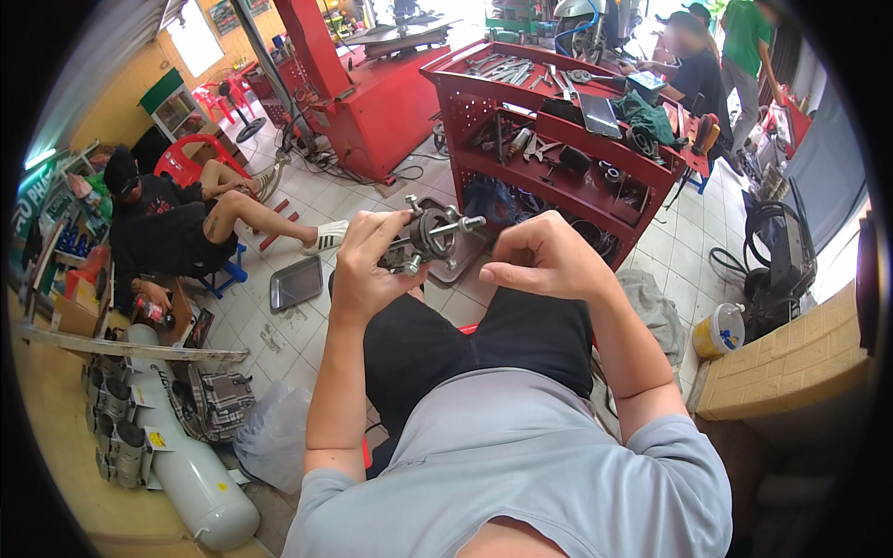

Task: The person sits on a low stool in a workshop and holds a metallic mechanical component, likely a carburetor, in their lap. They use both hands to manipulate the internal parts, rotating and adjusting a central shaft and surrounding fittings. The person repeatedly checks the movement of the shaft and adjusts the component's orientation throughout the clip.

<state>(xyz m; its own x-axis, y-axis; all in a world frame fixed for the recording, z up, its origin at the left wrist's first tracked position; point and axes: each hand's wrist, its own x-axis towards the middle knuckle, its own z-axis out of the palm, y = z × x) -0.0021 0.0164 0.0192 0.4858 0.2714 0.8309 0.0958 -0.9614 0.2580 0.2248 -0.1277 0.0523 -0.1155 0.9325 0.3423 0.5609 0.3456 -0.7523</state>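
My left hand (370, 262) is closed round a metal clamp with bolts (435, 232), raised above my lap. It has a dark round ring in its middle, several bolts around it and a rod pointing to the right. My left fingers hide part of its near side. Just right of the rod's end is my right hand (551, 257), apart from the clamp. Its fingers are loosely curled, with a gap between thumb and index finger, and nothing shows in it.
A red tool cart (558, 177) with wrenches and a tablet stands ahead. Metal trays (296, 283) lie on the tiled floor. A person (177, 209) sits at left beside a white gas cylinder (191, 465). A yellow bucket (718, 332) stands right; others are farther back.
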